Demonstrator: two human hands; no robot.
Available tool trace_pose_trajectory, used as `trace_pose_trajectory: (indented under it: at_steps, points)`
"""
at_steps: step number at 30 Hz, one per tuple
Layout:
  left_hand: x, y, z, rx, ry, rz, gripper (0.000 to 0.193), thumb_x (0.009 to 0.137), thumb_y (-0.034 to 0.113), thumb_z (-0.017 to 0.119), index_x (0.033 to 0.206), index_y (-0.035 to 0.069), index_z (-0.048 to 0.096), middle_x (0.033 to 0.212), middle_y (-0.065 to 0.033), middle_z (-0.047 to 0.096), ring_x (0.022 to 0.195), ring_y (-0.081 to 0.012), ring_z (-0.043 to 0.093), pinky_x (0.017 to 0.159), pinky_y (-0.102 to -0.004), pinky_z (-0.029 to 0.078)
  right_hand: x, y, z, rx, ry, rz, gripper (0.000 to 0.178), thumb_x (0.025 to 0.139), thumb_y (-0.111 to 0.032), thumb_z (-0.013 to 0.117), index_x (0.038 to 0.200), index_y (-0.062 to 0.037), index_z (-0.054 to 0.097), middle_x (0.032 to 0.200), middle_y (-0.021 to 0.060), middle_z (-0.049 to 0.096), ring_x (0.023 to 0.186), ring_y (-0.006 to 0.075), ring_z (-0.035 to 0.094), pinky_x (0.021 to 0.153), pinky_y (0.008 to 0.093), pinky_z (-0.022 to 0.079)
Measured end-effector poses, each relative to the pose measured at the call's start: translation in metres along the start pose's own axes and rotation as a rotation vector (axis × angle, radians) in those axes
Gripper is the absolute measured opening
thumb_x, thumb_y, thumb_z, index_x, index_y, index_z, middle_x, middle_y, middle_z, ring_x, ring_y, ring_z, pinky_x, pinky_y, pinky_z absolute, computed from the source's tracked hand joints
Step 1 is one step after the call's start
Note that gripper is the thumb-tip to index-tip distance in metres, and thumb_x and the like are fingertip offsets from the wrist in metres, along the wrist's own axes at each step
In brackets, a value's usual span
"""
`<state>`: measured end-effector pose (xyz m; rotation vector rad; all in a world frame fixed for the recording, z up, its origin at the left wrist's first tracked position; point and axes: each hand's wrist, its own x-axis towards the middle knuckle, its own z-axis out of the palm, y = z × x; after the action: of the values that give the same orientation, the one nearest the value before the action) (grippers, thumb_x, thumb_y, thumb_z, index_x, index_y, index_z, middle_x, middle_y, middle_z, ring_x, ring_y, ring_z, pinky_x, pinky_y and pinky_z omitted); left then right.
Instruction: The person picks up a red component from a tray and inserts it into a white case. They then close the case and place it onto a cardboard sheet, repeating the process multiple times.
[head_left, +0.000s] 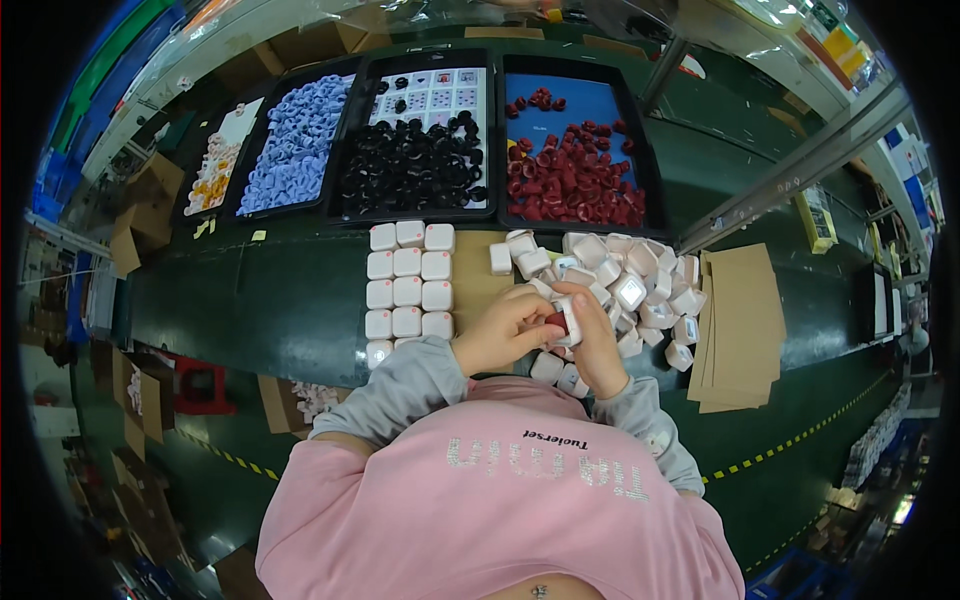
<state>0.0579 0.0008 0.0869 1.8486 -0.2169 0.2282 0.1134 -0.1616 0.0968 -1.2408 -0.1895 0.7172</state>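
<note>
In front of my chest, my right hand (597, 345) is closed around a small white rounded box (572, 326). My left hand (503, 328) pinches at the box's near left side, its thumb and fingers on a dark red piece (557, 320) at the opening. The fingers partly hide how far the red piece sits inside. Just beyond my hands lies a loose heap of similar white boxes (630, 291). Left of my left hand, several white boxes (407, 264), each with a small red mark, stand in neat rows.
Along the far side stand black trays of dark red pieces (570, 175), black pieces (412, 165), light blue pieces (295, 150) and white and orange pieces (212, 172). Flat cardboard sheets (740, 330) lie at the right. A metal post (790, 180) slants up beside them. Brown cardboard (480, 270) lies between the rows and heap.
</note>
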Motion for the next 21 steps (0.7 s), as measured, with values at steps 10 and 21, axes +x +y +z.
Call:
trace_pose_trajectory:
  at_steps: [10,21]
  points:
    - [-0.012,0.002,-0.001,0.318,0.073,0.202,0.025,0.077,0.022,0.073,0.088,0.007,0.057,0.081,-0.0085,0.053,0.075,-0.0292,0.051,0.070,-0.0368,0.039,0.002,-0.002,0.004,0.424,0.038,0.318,0.041,0.100,-0.042,0.037,0.121,-0.0092,0.051,0.086,0.0021,0.059,0.064,0.0112,0.055,0.051,0.0242,0.040]
    - [0.044,-0.034,-0.031,0.328,0.274,0.022,0.030,0.085,0.021,0.068,0.102,-0.001,0.055,0.084,-0.0110,0.056,0.078,-0.0245,0.056,0.071,-0.0332,0.045,0.028,0.014,-0.009,0.056,0.153,-0.018,0.034,0.100,-0.038,0.041,0.114,-0.0082,0.050,0.097,0.0066,0.060,0.070,0.0144,0.057,0.059,0.0291,0.047]
